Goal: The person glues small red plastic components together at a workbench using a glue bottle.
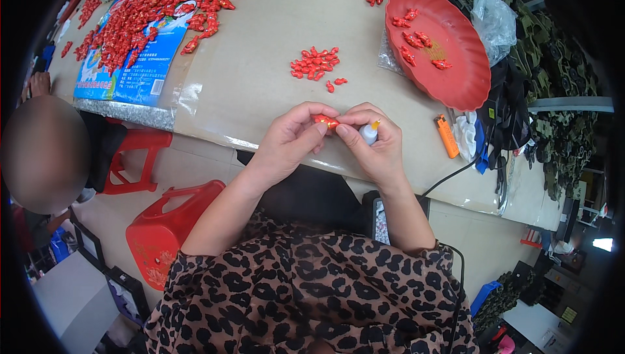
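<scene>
My left hand [291, 139] pinches a small red piece [325, 121] between thumb and fingers at the near table edge. My right hand [375, 142] holds a small white glue bottle [369, 134] with a yellow tip, its nozzle close to the red piece. Both hands meet above the paper-covered table [247, 80]. A small heap of the same red pieces [316, 63] lies just beyond my hands.
A red scalloped plate [456, 74] with several red pieces sits at the right. An orange lighter [446, 136] lies beside it. A big pile of red pieces [150, 15] covers a blue sheet at the far left. Red plastic stools [163, 230] stand below; another person sits at left.
</scene>
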Demonstrator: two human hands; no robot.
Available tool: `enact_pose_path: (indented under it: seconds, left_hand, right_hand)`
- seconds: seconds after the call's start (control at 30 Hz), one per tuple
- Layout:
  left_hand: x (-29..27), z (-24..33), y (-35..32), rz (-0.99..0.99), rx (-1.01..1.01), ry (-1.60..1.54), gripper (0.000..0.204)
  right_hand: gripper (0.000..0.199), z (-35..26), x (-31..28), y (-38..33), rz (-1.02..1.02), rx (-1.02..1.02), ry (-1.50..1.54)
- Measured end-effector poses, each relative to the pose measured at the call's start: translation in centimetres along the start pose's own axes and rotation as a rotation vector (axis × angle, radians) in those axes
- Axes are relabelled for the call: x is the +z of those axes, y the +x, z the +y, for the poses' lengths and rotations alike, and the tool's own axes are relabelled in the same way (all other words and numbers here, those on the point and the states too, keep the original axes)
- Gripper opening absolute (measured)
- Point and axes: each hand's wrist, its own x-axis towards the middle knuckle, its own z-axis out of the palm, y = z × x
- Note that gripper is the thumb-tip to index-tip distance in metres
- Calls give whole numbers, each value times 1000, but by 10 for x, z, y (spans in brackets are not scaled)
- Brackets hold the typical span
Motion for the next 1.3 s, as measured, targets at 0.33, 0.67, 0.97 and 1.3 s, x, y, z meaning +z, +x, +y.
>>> enact_pose_path:
  seconds: [0.33,0.67,0.97,1.3]
  left_hand:
    - [6,-1,-3,71,95,175,22]
    - [9,-1,-2,84,182,341,23]
    - [9,-1,-1,56,214,359,23]
    - [7,-4,-1,40,213,377,23]
  right_hand:
    - [7,-6,1,2,16,200,88]
    - [8,-10,-1,3,13,264,99]
    - [10,-9,-2,4,-20,295,120]
    - [9,-7,-4,3,-38,288,102]
